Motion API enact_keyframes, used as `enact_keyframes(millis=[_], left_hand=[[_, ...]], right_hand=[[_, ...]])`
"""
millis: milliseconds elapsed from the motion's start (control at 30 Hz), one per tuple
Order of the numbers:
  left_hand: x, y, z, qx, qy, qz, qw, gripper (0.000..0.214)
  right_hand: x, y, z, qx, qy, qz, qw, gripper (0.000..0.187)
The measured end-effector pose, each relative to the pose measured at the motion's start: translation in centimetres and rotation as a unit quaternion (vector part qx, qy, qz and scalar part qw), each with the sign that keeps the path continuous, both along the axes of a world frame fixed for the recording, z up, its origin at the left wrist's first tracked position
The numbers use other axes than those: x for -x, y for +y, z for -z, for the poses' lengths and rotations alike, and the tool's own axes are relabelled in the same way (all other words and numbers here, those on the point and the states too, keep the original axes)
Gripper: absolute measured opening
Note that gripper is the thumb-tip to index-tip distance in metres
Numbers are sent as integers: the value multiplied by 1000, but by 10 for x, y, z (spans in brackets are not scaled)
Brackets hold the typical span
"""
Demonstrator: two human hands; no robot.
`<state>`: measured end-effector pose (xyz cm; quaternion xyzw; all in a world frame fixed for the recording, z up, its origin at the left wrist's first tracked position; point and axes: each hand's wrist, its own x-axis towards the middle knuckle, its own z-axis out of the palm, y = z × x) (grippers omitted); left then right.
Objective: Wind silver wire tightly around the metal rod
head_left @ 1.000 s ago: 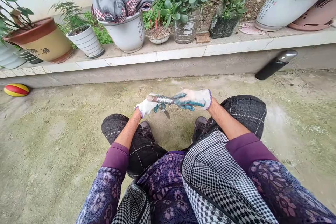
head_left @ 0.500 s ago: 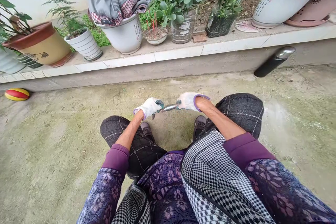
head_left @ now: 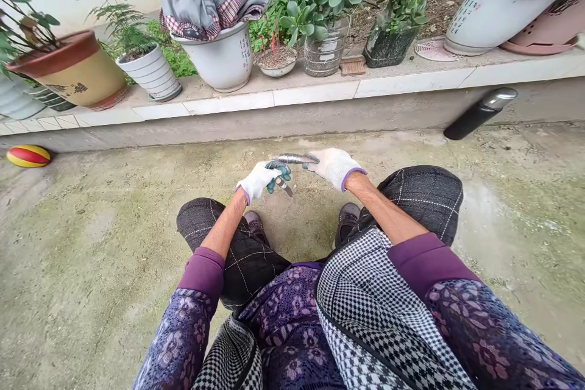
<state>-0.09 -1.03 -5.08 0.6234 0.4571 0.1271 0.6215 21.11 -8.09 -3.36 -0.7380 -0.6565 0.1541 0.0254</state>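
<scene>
My right hand [head_left: 333, 167], in a white knitted glove with purple cuff trim, is closed on one end of a slender fish [head_left: 292, 158] with a dark back and shiny silver side. The fish lies level above the ground, its other end reaching over my left hand [head_left: 266, 178]. That hand wears a white glove with green-coated fingers, curled round a small knife [head_left: 286, 188]. The knife's short dark blade points down and to the right, below the fish. Its handle is mostly hidden in the glove. Whether my left fingers touch the fish, I cannot tell.
A low tiled ledge [head_left: 315, 97] ahead carries several potted plants and a white pot [head_left: 214, 61] topped with grey cloth. A black cylinder with a silver top [head_left: 479, 114] leans by the wall. A red and yellow ball [head_left: 28, 156] lies far left.
The fish has risen away from me and turned nearly level. My left fingers have loosened and spread somewhat, and the knife blade now points right instead of left.
</scene>
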Motion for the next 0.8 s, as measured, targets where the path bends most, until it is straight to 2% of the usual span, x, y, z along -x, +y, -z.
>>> enact_keyframes(millis=[100,167,267,367,533,633,700,800], left_hand=[[1,-2,-4,-23,-16,19,999,14],[1,-5,-6,-20,-15,43,999,14],[0,-8,-8,-5,-11,37,999,15],[0,-7,-10,-6,-7,28,1000,17],[2,-6,-11,-30,8,67,997,18],[2,-10,-9,-28,29,82,996,16],[1,-13,-8,-15,35,97,995,18],[2,-13,-10,-5,3,92,996,26]], right_hand=[[-4,3,3,-56,66,24,996,45],[-5,3,4,-79,172,54,980,44],[-4,0,2,-60,373,100,920,47],[1,-6,-3,-18,497,94,862,45],[5,-13,-10,20,570,60,819,38],[0,-12,-11,-6,604,66,794,45],[-6,-10,-12,-36,626,96,773,50],[-17,-9,-13,-76,650,132,745,52]])
